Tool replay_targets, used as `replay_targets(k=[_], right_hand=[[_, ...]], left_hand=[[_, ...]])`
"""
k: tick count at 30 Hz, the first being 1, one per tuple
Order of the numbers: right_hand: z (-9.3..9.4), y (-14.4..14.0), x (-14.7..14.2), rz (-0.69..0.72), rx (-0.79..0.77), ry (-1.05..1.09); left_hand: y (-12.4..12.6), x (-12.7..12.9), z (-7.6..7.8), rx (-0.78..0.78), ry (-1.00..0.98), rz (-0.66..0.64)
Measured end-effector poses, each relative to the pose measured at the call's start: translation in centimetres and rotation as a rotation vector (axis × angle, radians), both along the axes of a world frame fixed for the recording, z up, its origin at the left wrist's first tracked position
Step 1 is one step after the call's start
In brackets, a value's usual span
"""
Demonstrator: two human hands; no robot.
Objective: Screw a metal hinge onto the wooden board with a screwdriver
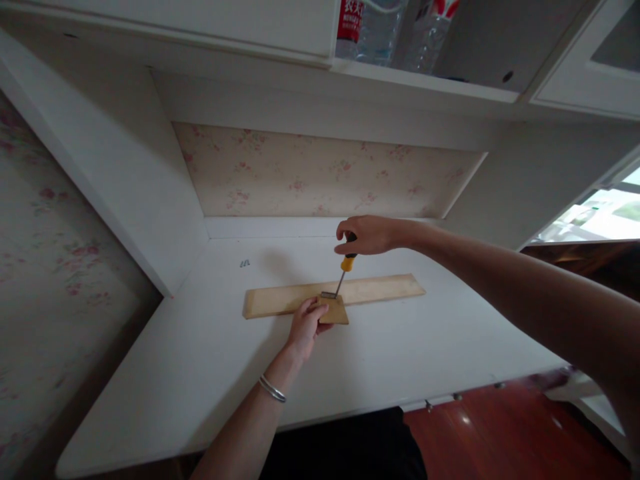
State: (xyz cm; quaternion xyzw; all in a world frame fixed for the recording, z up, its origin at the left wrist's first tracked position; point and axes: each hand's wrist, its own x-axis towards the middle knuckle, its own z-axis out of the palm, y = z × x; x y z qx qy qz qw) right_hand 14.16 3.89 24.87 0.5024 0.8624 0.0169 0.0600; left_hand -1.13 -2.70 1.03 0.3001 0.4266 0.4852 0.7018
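The hinge [329, 295] looked only partly fixed to the board [337, 312] by the plank [385, 289] — the screwdriver [347, 264] had its tip there, and loose bits [245, 263], maybe screws, lay unused on the counter [410, 347]. My left hand [303, 327] pinched the board; my right hand [370, 235] reached over, curled around the screwdriver.

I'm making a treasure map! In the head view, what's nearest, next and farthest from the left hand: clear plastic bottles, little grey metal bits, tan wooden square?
1. Tan wooden square: in the left hand, at its right.
2. Little grey metal bits: back and left, on the white tabletop.
3. Clear plastic bottles: up high, in the white cabinet.
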Motion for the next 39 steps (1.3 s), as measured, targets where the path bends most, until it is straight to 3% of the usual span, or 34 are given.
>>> replay_targets(k=[2,6,12,17,22,27,33,39], right_hand=[[-0.1,0.1,0.0,-0.01,0.037,-0.029],[0.1,0.1,-0.2,0.099,-0.024,-0.002],[0.0,0.0,-0.7,0.001,0.034,-0.03],[0.0,0.0,-0.8,0.14,-0.006,0.034],[-0.1,-0.1,-0.8,0.007,0.072,-0.004],[-0.1,-0.7,-0.9,0.162,0.006,0.099],[-0.2,-1.1,-1.3,0.091,0.059,0.052],[0.1,-1.9,-1.9,0.132,-0.033,0.134]], left_hand=[[0.0,0.0,0.1,-0.005,-0.005,-0.003],[0.0,0.0,0.2,-0.02,-0.017,-0.024],[0.0,0.0,0.0,-0.02,-0.023,-0.017],[0.0,0.0,0.1,-0.03,-0.041,-0.031],[0.0,0.0,0.1,-0.036,-0.031,-0.019],[0.0,0.1,-0.2,-0.036,-0.066,-0.05],[0.0,0.2,-0.3,-0.03,-0.051,-0.065],[-0.1,0.1,0.0,-0.045,-0.076,-0.112]])
